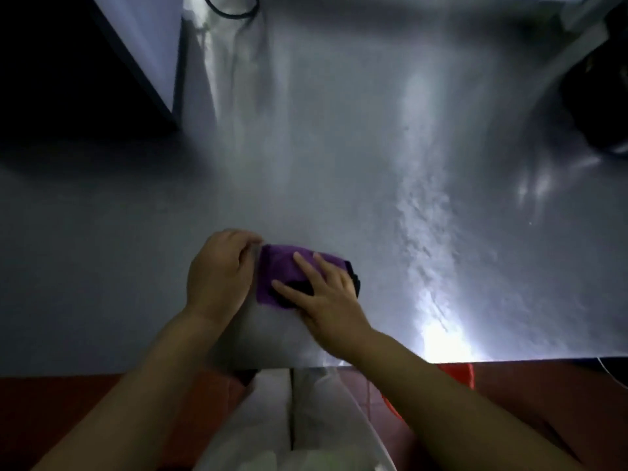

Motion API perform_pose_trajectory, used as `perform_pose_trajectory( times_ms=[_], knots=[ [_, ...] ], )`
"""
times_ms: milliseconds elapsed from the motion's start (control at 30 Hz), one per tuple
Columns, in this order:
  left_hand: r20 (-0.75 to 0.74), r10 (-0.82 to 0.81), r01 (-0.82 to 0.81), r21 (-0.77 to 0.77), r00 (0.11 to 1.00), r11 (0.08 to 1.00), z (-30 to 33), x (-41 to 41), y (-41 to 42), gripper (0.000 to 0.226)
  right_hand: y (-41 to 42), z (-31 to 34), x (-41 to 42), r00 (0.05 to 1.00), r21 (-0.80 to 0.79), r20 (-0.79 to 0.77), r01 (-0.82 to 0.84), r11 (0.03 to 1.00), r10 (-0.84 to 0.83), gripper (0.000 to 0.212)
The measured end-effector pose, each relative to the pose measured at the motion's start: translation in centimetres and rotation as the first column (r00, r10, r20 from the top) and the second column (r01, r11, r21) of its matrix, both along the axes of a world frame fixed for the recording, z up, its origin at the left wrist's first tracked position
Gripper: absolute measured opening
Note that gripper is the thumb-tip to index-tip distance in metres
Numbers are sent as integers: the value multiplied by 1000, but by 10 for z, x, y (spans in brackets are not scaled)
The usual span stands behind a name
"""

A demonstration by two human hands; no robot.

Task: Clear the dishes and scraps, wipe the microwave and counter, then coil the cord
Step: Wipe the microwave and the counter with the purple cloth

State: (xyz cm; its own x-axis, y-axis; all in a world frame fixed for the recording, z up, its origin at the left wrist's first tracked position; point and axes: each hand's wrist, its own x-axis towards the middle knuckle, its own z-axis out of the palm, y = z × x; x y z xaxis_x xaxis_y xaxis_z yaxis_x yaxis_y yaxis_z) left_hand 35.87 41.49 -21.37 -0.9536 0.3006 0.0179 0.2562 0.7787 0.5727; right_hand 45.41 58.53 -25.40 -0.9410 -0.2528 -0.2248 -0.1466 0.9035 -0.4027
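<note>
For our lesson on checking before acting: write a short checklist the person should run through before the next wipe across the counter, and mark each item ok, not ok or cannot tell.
1. Purple cloth lies on the counter: ok.
2. Right hand rests flat on the cloth, fingers straight: ok.
3. Left hand at the cloth's left edge, fingers curled; whether it pinches the cloth: cannot tell.
4. Counter ahead free of dishes and scraps: ok.
5. Smeared streaks to the right gone: not ok.
6. Black cord at the far edge coiled: cannot tell, mostly out of frame.
</note>
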Motion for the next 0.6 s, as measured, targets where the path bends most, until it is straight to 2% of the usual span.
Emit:
perform_pose_trajectory(
  times_ms=[167,333,467,600],
  knots=[
    [22,-90,90,26,996,996,-5,12,7,20,8,-1,69,990,105,-40,-130,986,135,71],
    [16,-175,175,8,984,985,-3,19,10,17,54,7,59,962,121,13,-273,954,274,60],
    [49,-181,182,-5,982,983,-5,21,3,17,70,11,16,991,120,43,-130,984,125,46],
    [55,-213,213,9,975,977,-5,22,-4,20,82,9,-42,1000,128,-16,26,991,-25,51]
  ],
)
